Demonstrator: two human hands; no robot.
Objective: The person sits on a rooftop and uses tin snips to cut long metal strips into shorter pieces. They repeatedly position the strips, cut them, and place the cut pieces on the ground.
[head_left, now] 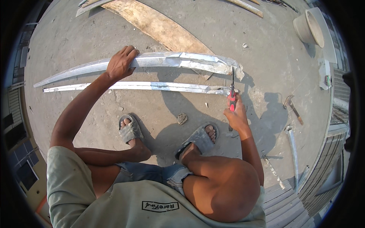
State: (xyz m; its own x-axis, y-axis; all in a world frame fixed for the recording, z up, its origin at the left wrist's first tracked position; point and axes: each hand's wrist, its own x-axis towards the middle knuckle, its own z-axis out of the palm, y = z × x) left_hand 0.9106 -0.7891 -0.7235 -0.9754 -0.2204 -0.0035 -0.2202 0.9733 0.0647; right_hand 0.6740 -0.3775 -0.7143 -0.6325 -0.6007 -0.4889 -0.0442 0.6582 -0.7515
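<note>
My left hand [121,64] is closed over a long silver metal profile [157,60], which lies across the ground in front of me. Its right end is crumpled and ragged. In my right hand [238,113] is a red-handled hacksaw [232,99], seen edge-on as a narrow dark line reaching forward. The tip of the saw overlaps the crumpled end in view; whether they touch, I cannot tell. A second, thinner silver profile [133,86] lies nearer to me, roughly parallel, its bent right end next to the saw.
Beyond the profiles lies a wide wooden board [159,26]. A hammer [293,109] rests at the right, with a bent metal strip [292,152] nearer. At the far right stands a beige bucket [308,28]. A small stone [182,118] sits between my sandalled feet.
</note>
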